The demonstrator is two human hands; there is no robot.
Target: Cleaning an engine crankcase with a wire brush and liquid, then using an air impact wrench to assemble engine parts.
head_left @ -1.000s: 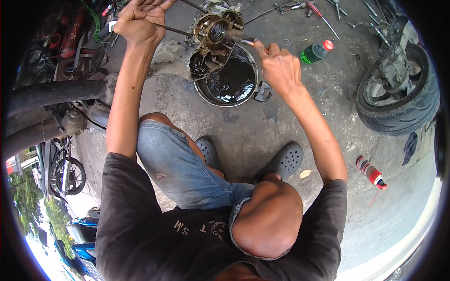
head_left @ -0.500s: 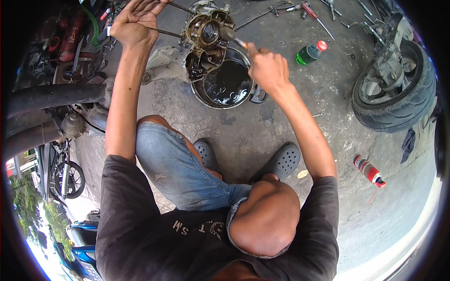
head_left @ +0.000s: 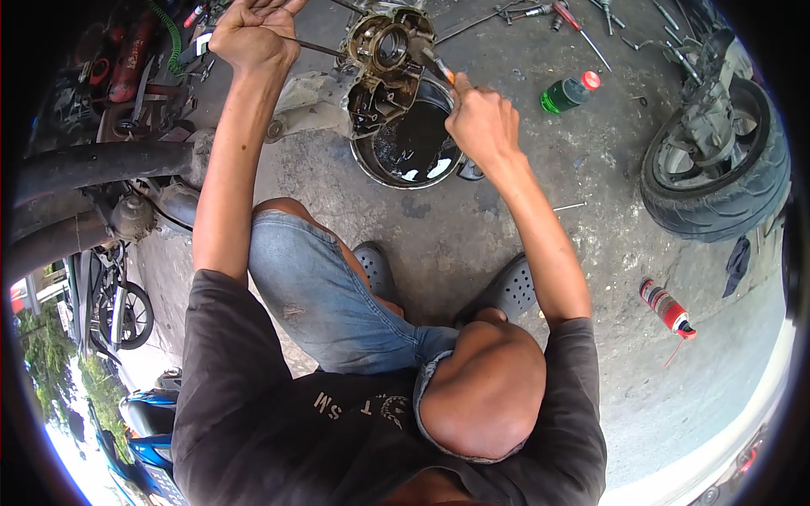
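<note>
Two hands out front: our L hand [head_left: 256, 38] is palm up, fingers partly cut off at the top; its heel meets the lower of 2 thin dark rods [head_left: 316, 47] that stick out from the engine case [head_left: 384, 78], but we can't tell if those fingers are clamped on anything. Our R hand [head_left: 483, 125] is clamped round the orange handle of a brush [head_left: 447, 74], w/ bristles right by the case's R side; can't tell for sure if they touch it.

Case is twd the floor's [head_left: 607, 244] far edge, overlapping the far L rim of a round metal pan [head_left: 361, 164]; dark shiny liquid [head_left: 422, 135] is in the pan, & its black handle [head_left: 470, 170] sticks out R. Pale metal arm [head_left: 308, 116] runs L from the case.

Red-capped bottle [head_left: 569, 93] w/ green liquid is R of our R hand; a thin red-and-silver tool [head_left: 580, 33] & others lie along the floor's far edge. Black-tyred wheel [head_left: 709, 207] is nr the floor's R edge, dark cloth [head_left: 737, 268] just below it; red spray can [head_left: 666, 309] lies nearer us.
</note>
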